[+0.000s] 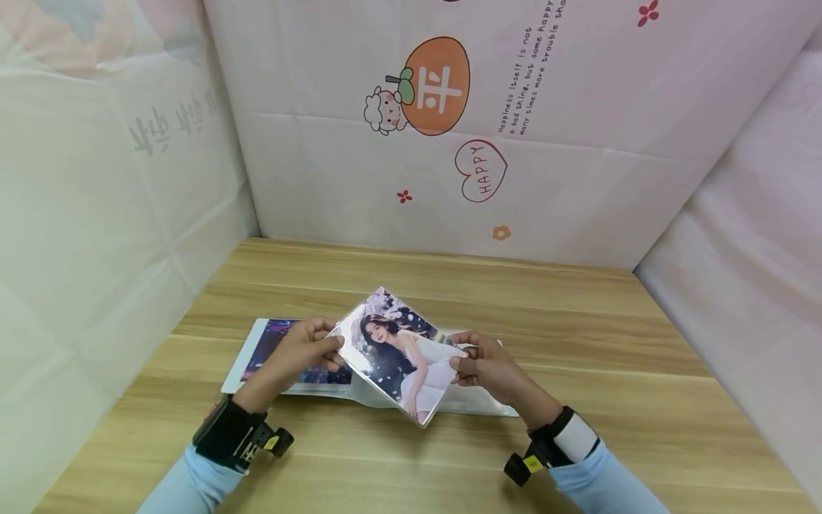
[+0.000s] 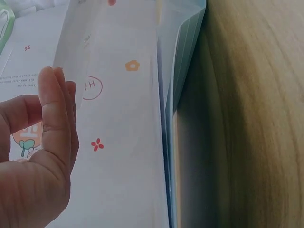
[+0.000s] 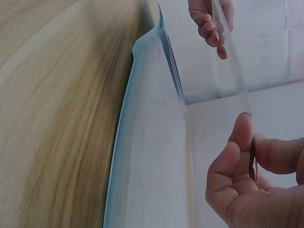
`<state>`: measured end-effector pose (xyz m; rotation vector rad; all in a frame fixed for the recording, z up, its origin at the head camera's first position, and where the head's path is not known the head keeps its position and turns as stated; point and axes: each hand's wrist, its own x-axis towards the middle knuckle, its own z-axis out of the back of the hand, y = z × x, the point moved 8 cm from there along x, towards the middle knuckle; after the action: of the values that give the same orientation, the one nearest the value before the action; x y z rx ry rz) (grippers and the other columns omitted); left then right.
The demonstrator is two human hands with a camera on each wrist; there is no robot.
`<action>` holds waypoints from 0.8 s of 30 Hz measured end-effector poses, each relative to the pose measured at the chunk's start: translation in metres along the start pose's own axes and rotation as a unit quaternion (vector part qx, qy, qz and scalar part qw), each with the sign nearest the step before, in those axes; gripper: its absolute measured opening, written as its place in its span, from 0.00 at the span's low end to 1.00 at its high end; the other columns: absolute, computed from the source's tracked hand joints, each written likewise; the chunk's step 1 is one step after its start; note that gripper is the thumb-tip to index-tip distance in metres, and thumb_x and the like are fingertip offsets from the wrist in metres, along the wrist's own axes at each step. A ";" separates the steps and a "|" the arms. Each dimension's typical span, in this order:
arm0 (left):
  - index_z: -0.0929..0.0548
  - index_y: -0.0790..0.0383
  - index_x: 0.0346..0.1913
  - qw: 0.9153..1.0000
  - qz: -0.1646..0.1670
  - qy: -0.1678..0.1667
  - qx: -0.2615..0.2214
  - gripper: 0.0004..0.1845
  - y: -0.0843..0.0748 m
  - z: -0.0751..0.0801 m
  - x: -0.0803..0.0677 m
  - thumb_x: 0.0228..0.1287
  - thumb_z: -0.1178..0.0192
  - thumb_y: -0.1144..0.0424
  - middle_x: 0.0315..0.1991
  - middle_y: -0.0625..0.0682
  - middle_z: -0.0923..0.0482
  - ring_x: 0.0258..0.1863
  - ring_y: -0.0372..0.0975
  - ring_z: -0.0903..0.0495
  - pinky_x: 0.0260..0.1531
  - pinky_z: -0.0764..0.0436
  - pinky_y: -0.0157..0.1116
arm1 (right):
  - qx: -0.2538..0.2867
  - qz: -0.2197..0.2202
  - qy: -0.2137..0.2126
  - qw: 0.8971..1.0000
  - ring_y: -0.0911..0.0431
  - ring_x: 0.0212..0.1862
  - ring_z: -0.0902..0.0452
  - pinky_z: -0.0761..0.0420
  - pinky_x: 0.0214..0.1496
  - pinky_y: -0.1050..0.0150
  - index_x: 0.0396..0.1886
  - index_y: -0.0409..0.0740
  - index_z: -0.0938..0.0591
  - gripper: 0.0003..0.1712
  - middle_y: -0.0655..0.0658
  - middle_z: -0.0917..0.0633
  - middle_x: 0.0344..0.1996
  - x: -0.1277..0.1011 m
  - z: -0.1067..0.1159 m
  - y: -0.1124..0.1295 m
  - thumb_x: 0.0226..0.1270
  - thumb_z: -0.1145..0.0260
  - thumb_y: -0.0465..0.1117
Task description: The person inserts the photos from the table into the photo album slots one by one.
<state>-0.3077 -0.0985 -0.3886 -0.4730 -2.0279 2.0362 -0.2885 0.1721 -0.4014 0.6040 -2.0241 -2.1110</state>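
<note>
A glossy photo point(image 1: 404, 357) of a person in a white dress is held up at a slant between both hands. My left hand point(image 1: 302, 355) pinches its left corner between thumb and fingers. On the right corner, the thumb and curled fingers of my right hand point(image 1: 493, 368) grip it. Seen from the right wrist, the photo point(image 3: 232, 61) is nearly edge-on, a thin strip running from hand to hand. Below it an open photo album point(image 1: 510, 410) lies on the table, partly covered by the photo and hands. A purple picture point(image 1: 270, 343) shows on its left page; its right page looks pale.
The wood-grain table point(image 1: 398, 471) extends on all sides of the album. A printed white cloth point(image 1: 321, 178) hangs at the back, with more cloth walls point(image 1: 96, 285) to the left and right. Each wrist wears a strapped black camera point(image 1: 282, 442).
</note>
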 end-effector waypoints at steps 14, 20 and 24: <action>0.36 0.78 0.57 1.000 -0.009 -0.025 0.008 0.20 0.000 0.007 -0.002 0.64 0.48 0.74 0.24 0.56 0.21 0.22 0.39 0.20 0.27 0.19 0.35 | -0.181 0.015 -0.017 0.983 0.44 0.47 0.23 0.23 0.46 0.53 0.66 0.32 0.36 0.30 0.34 0.22 0.48 -0.002 0.021 0.000 0.68 0.42 0.39; 0.35 0.79 0.56 0.999 -0.022 -0.036 0.013 0.19 -0.002 0.013 -0.004 0.64 0.48 0.74 0.24 0.56 0.21 0.21 0.39 0.20 0.27 0.19 0.36 | -0.377 0.059 -0.062 0.922 0.35 0.54 0.31 0.25 0.47 0.47 0.63 0.31 0.32 0.30 0.28 0.30 0.58 -0.010 0.041 0.002 0.65 0.38 0.40; 0.36 0.79 0.55 0.999 -0.020 -0.035 0.022 0.19 -0.002 0.016 -0.006 0.64 0.47 0.74 0.25 0.56 0.21 0.22 0.40 0.20 0.28 0.19 0.37 | -0.420 0.046 -0.064 0.904 0.32 0.59 0.37 0.32 0.54 0.41 0.62 0.29 0.33 0.32 0.27 0.32 0.59 -0.011 0.059 -0.006 0.63 0.36 0.41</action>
<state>-0.3086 -0.1152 -0.3862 -0.3541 -2.0100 2.0977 -0.3001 0.2313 -0.4049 0.2112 -0.9497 -2.6812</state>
